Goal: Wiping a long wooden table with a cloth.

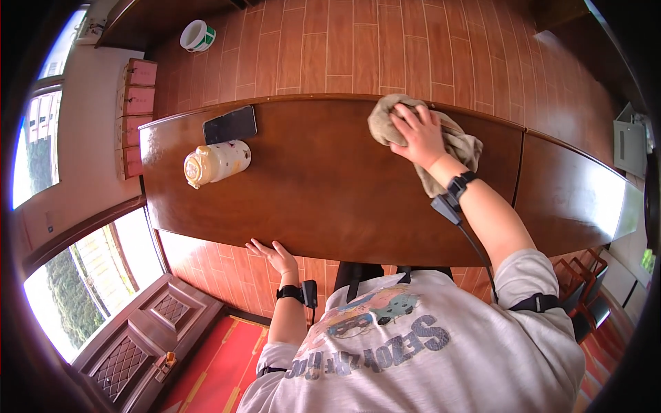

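My right hand [418,136] presses down on a crumpled beige-brown cloth [463,144] at the far edge of the dark brown wooden table [323,186]. Its fingers are spread over the bunched cloth, and part of the cloth trails back under my wrist. At the table's near edge, my left hand [277,257] rests with its fingers stretched out, holding nothing. On the left of the tabletop stands a white bottle with a yellowish lid [217,164]. A dark phone [230,124] lies just beyond the bottle.
A seam [520,165] crosses the table on the right. Beyond the table, a white and green bucket [197,36] stands on the tiled floor. Pink boxes [141,99] are stacked by the left wall. Chairs [585,282] stand at the near right, and an open door [138,337] at the near left.
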Available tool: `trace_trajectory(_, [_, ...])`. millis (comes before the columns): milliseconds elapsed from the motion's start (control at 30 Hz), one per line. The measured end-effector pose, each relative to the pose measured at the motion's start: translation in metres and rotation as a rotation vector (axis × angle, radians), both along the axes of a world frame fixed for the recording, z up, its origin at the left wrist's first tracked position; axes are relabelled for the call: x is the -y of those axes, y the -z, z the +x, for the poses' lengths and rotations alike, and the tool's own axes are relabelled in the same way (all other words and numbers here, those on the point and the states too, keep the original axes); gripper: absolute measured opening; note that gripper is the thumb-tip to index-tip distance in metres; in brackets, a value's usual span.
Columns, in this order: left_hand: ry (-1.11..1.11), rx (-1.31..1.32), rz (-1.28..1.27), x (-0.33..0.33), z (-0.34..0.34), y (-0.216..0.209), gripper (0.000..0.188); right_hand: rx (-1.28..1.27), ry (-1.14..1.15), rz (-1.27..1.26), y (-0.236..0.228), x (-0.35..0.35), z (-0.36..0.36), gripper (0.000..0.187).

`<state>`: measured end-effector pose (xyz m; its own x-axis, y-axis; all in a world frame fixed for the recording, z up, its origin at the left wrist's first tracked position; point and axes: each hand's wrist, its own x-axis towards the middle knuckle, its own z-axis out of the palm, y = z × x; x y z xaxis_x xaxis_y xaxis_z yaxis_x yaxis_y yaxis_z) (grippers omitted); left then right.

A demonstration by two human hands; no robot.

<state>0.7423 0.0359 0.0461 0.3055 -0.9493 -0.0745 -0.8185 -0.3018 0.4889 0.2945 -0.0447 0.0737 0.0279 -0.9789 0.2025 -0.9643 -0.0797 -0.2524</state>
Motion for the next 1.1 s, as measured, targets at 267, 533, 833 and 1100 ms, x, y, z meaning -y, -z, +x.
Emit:
trace_trajectory(267, [0.131, -0.042, 0.171, 0.0, 0.017, -0.011, 0.067, 0.112, -0.166, 0.005, 0.006, 0.087, 0.144, 0.06])
trace_trajectory(533, [0.153, -0.101, 0.12, -0.005, 0.029, -0.004, 0.066, 0.191, -0.677, 0.052, 0.008, -0.008, 0.22, 0.061])
trace_trajectory(833, [-0.047, 0.224, 0.035, 0.047, 0.007, -0.008, 0.054, 0.361, -0.712, 0.121, -0.005, -0.121, 0.132, 0.057])
trace_trajectory(1100, [-0.254, 0.334, 0.07, 0.056, -0.007, 0.001, 0.052, 0.185, -0.082, 0.151, -0.013, -0.149, 0.022, 0.065])
